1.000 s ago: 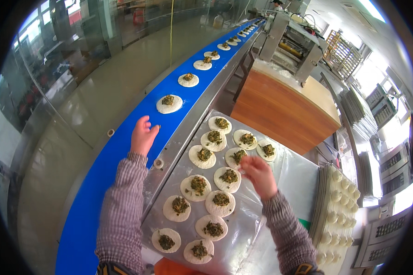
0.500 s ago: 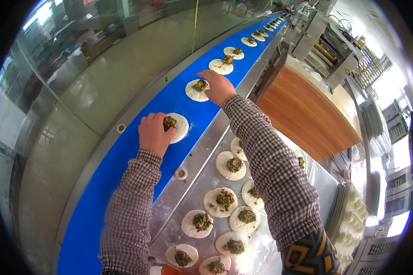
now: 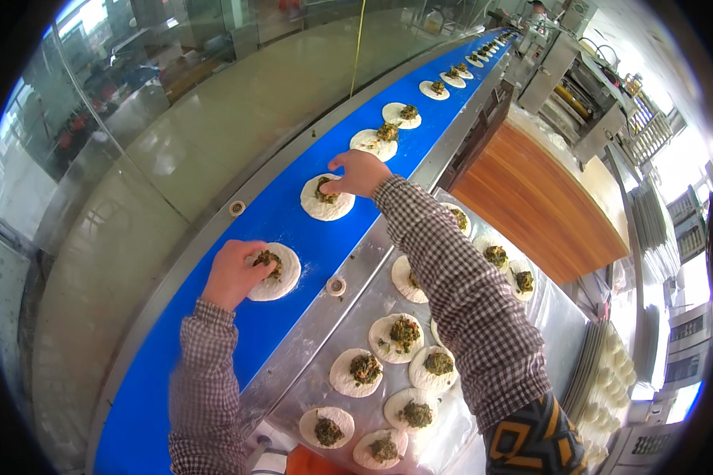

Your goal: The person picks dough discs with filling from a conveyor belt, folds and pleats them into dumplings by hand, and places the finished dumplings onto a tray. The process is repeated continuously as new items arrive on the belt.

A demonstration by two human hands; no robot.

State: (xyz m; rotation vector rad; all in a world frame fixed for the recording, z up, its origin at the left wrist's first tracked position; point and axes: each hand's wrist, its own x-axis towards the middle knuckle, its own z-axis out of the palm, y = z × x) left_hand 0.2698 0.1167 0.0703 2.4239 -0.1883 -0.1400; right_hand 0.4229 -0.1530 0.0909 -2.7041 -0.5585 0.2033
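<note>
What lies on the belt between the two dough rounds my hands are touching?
Only bare blue belt separates the left hand's round from the right hand's round, in the head view.

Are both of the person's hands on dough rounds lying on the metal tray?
No, the left hand and right hand each touch a filled dough round on the blue belt.

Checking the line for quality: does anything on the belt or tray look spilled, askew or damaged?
Nothing stands out. The dough rounds on the blue belt lie flat with filling in the middle, one under the left hand, one under the right hand. Those on the metal tray overlap a little, with no spill visible.
</note>
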